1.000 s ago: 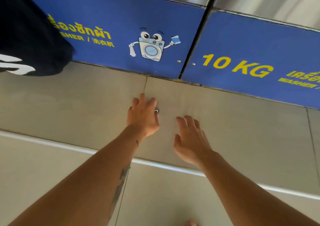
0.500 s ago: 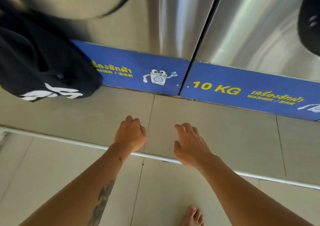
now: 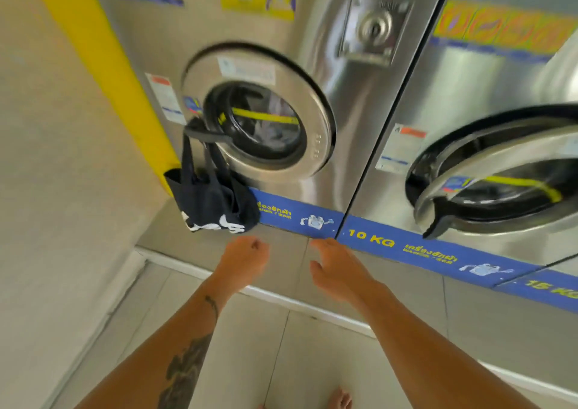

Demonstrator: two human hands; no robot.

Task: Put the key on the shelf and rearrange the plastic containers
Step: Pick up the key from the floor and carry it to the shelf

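My left hand (image 3: 245, 260) is curled into a fist above the grey tiled ledge (image 3: 175, 239) in front of the washing machines. The key is hidden inside it; only a small dark speck shows between the fingers. My right hand (image 3: 339, 266) hovers beside it with its fingers apart and nothing in it, its fingertips near the blue strip (image 3: 372, 236) at the machines' base. No shelf and no plastic containers are in view.
Two steel front-loading washers stand ahead, the left one (image 3: 266, 120) with its door shut and the right one's door (image 3: 488, 170) ajar. A black tote bag (image 3: 209, 202) hangs from the left door handle. A yellow pillar (image 3: 103, 58) and a wall are at the left; my bare foot (image 3: 339, 401) is below.
My left hand closed over the small metal key ring on the ledge and lifted off it as a fist. The view pulled back and up, showing the washers.
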